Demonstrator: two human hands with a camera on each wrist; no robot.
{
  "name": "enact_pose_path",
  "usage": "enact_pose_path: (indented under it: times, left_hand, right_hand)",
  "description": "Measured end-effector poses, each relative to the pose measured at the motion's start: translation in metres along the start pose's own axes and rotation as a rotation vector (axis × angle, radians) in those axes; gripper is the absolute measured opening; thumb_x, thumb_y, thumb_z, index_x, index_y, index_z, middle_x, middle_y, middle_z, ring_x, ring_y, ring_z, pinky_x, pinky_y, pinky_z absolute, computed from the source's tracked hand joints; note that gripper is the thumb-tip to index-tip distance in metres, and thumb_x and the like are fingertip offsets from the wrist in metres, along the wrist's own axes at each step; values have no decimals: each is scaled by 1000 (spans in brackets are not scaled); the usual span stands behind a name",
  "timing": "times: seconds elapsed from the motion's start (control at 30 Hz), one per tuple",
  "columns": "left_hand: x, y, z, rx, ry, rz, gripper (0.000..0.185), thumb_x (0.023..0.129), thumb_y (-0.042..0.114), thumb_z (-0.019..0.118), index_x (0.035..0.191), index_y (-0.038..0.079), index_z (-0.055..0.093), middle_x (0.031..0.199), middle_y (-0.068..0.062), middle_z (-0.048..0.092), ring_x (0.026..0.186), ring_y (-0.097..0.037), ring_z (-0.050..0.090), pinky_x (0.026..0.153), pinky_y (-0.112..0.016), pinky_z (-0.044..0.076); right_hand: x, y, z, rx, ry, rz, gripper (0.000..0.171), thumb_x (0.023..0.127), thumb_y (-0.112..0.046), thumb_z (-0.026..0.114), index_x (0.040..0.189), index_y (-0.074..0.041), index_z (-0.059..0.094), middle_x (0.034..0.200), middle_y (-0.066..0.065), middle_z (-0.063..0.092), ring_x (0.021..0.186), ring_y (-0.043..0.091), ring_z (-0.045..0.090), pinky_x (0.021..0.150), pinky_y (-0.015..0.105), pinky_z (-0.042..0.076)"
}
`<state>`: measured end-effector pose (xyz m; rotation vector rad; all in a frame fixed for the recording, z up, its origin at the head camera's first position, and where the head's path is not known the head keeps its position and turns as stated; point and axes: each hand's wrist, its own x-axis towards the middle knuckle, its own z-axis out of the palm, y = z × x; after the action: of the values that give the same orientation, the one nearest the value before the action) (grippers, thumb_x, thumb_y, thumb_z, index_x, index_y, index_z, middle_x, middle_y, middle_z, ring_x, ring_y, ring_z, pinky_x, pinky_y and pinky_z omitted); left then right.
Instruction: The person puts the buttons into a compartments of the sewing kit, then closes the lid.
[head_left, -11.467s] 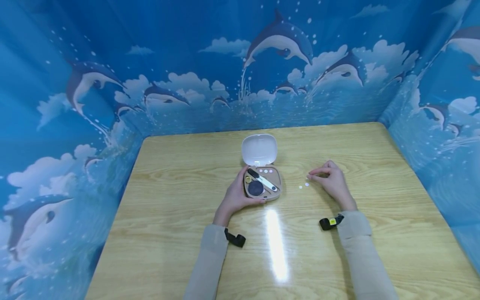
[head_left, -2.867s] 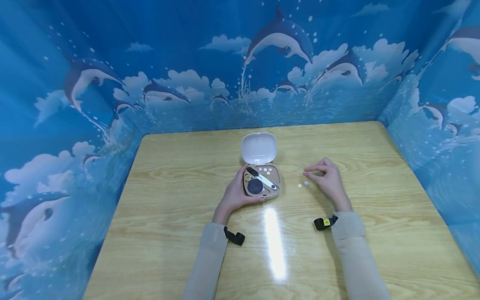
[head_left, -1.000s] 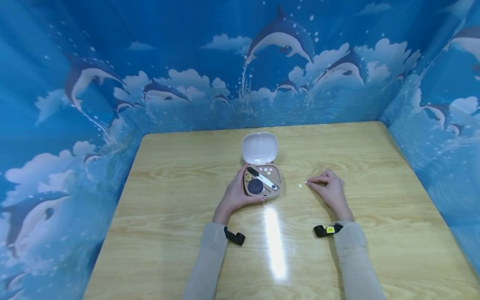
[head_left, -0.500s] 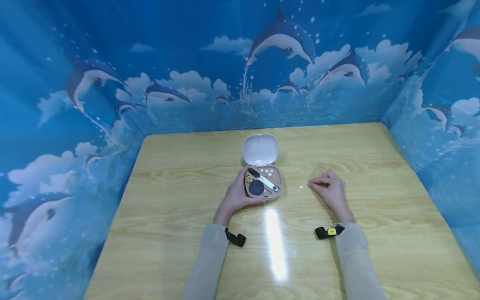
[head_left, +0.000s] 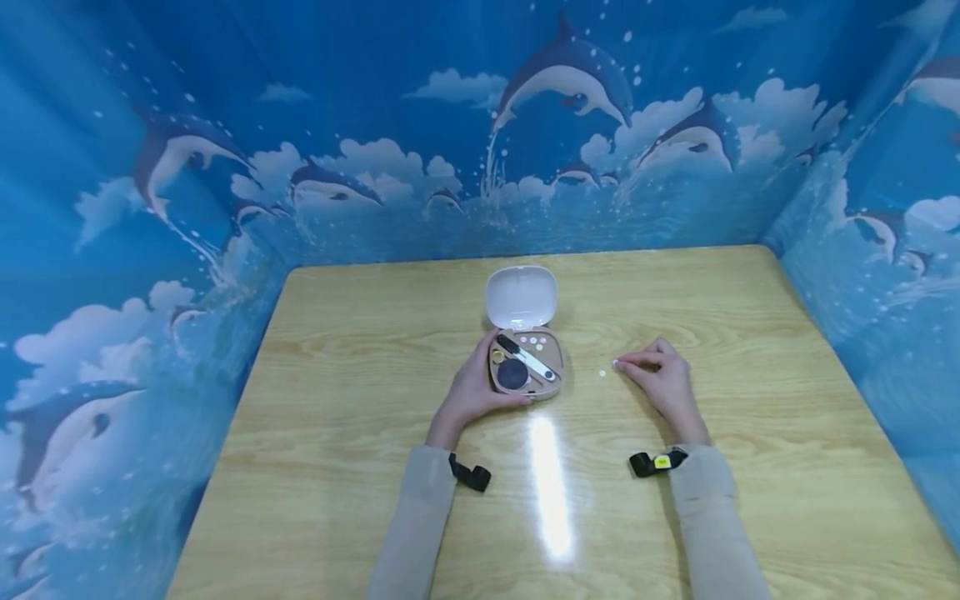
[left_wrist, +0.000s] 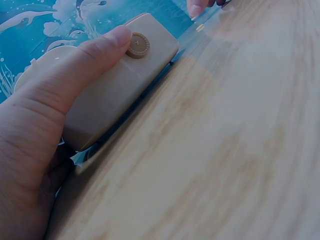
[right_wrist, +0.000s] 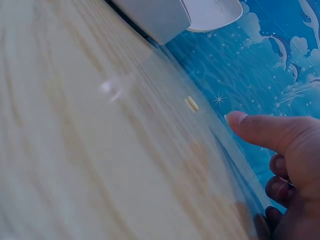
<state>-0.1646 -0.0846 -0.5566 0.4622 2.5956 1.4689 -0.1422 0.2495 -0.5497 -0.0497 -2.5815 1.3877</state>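
Observation:
A small beige case lies open mid-table, its white lid standing up behind it. Inside are a dark round pad, a slim black-and-white tool and a few small white discs. My left hand grips the case's left side, thumb along its front wall by a round clasp. My right hand rests on the table right of the case, one finger stretched out with its tip on the wood. A loose white disc lies just left of that fingertip.
The wooden table is walled on three sides by blue dolphin-print panels. Black wrist straps sit at both cuffs. A glare streak lies between my forearms.
My right hand came down from a raised pinch onto the table. Of the two loose discs seen earlier, only the left one still shows. The left hand and case have not moved.

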Motion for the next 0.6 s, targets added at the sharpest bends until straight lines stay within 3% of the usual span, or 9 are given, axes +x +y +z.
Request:
enact_pose_path:
  times: [0.3, 0.6]
  left_hand:
    - [1, 0, 0, 5, 1, 0, 133, 55, 55, 94, 158, 38, 11, 161, -1, 28, 143, -28, 34, 115, -52, 30]
    - [0, 2, -2, -25, 2, 16, 132, 55, 52, 95, 158, 39, 13, 160, -2, 31, 142, -30, 36, 115, -54, 30]
  right_hand:
    - [4, -6, 0, 67, -14, 25, 20, 83, -16, 82, 95, -1, 78, 87, 6, 51, 83, 14, 46, 73, 20, 39]
    - [11, -23, 0, 81, -49, 23, 23, 85, -25, 81, 97, -6, 78, 90, 7, 50, 81, 18, 42, 69, 27, 37]
